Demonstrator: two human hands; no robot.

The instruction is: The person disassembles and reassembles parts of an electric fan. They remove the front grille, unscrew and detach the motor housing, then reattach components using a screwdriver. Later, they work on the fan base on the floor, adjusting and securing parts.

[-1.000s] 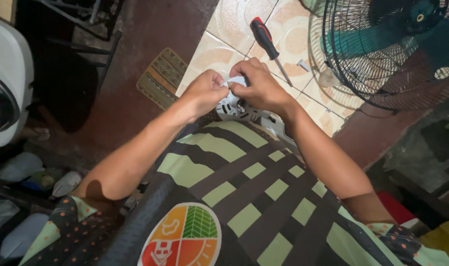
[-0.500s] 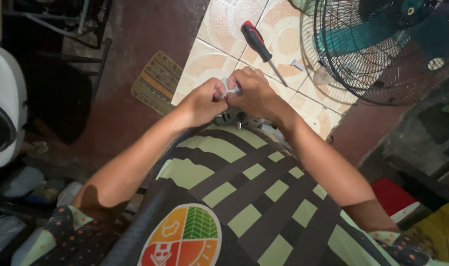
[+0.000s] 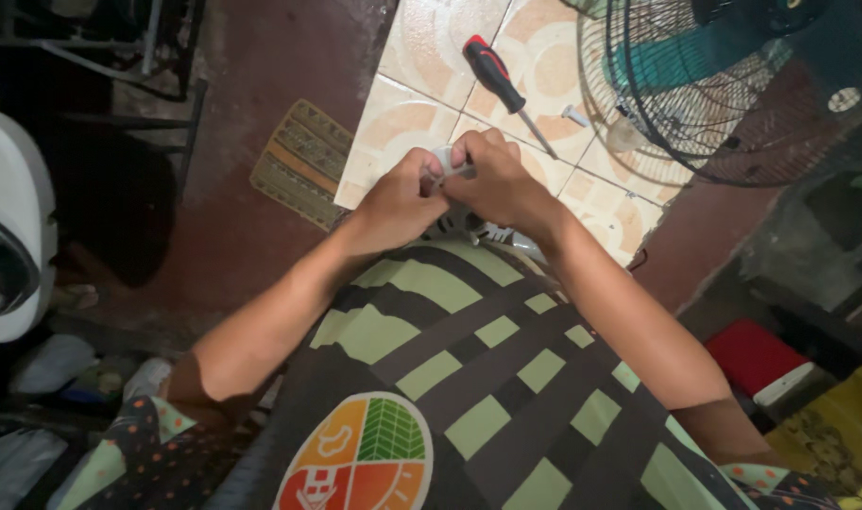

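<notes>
My left hand [image 3: 401,200] and my right hand [image 3: 495,179] meet over my lap, both closed on a small white part [image 3: 447,161] that shows only between the fingers. Just below them a white round vented housing [image 3: 469,227] peeks out, mostly hidden by my hands and my striped shirt. A screwdriver with a red and black handle [image 3: 497,77] lies on the tiled floor beyond my hands.
A fan with a black wire guard and teal blades [image 3: 733,85] lies at the upper right. A small pale piece [image 3: 574,115] rests on the tiles near it. A woven mat [image 3: 298,161] lies to the left, a red box [image 3: 757,359] at the right.
The view has drifted slightly; my hands stay pressed together on the small white part, shifting only a little over the housing.
</notes>
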